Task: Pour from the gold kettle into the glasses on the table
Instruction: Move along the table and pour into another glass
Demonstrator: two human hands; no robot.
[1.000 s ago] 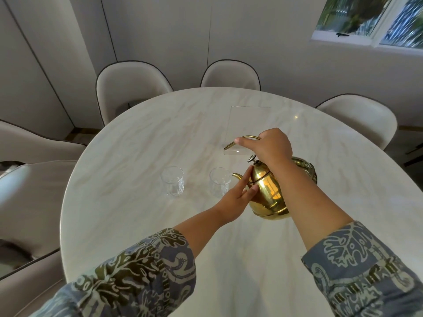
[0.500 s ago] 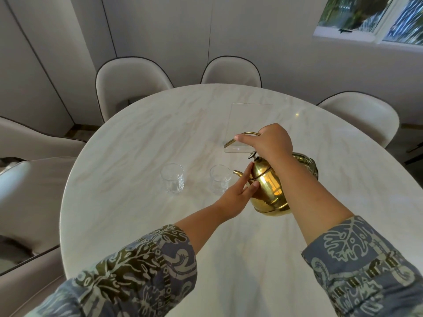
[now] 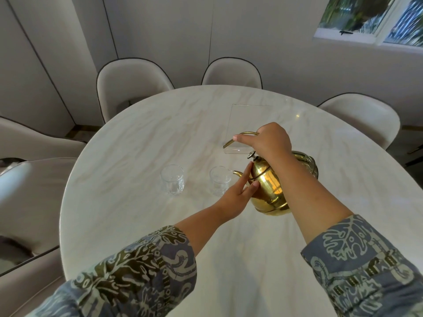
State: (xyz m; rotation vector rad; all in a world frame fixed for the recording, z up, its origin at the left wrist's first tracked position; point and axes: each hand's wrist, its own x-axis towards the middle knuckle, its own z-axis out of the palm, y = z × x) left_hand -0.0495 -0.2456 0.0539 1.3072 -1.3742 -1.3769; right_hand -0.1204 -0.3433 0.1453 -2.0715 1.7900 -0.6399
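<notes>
Oval marble table [image 3: 142,143], pale and veined; two clear ribbed glasses [image 3: 172,182] [image 3: 220,180] upright, side by side; polished round gold kettle [image 3: 269,188] tilted, spout just beside the nearer glass's rim; right hand [image 3: 269,139] closed around its arched handle; left hand [image 3: 238,194] flat, fingers extended against the kettle's body, gripping nothing.

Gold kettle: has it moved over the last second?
No, not noticeably. The gold kettle keeps its spout just right of the right-hand glass, with the same small gap; only the camera shifted slightly.
</notes>
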